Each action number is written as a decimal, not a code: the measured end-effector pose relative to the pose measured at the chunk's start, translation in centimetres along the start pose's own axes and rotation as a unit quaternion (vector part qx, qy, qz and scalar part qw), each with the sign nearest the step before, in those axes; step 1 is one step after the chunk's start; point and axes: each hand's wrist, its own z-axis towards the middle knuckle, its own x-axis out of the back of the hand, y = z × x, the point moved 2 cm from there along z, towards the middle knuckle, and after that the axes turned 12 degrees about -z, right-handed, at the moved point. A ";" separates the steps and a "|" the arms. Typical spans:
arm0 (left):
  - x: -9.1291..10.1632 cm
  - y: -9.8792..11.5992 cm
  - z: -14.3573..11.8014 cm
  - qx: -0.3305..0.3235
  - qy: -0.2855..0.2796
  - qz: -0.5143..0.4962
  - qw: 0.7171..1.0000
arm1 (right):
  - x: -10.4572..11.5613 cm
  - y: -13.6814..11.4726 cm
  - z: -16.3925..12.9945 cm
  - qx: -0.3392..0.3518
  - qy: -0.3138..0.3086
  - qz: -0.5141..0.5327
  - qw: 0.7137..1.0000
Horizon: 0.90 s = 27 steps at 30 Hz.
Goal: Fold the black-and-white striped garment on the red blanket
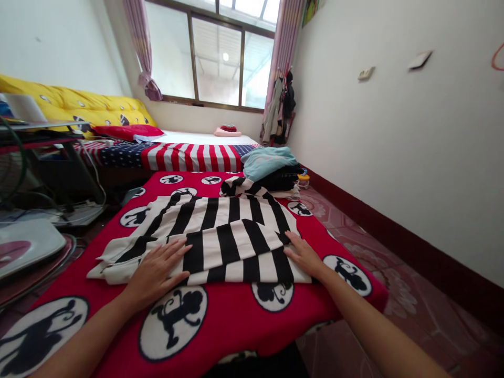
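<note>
A black-and-white striped garment [220,231] lies spread and partly folded on a red blanket [236,320] printed with black monkey circles. My left hand [157,270] rests flat on the garment's near left part, fingers spread. My right hand [303,254] presses flat on its near right edge. Neither hand grips anything.
A stack of folded clothes, light blue on top [268,160], sits at the blanket's far right corner. Beyond is a bed with a flag-pattern cover [185,155] and a red pillow [126,131]. A white wall [394,131] and tiled floor run along the right. A fan and cables stand at the left.
</note>
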 end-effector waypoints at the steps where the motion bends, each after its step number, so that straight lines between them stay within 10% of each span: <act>1: 0.2 -0.3 -0.3 -0.018 -0.002 -0.024 1.000 | 0.3 0.6 -0.3 0.003 0.022 0.035 0.999; 15: 1.9 -4.6 -1.1 0.027 0.046 -0.111 0.992 | 1.8 1.0 -1.4 -0.006 0.154 0.138 0.978; 27: 4.3 -4.6 -0.4 0.001 -0.060 -0.028 0.998 | 5.3 -3.1 -1.8 0.019 0.087 -0.123 0.988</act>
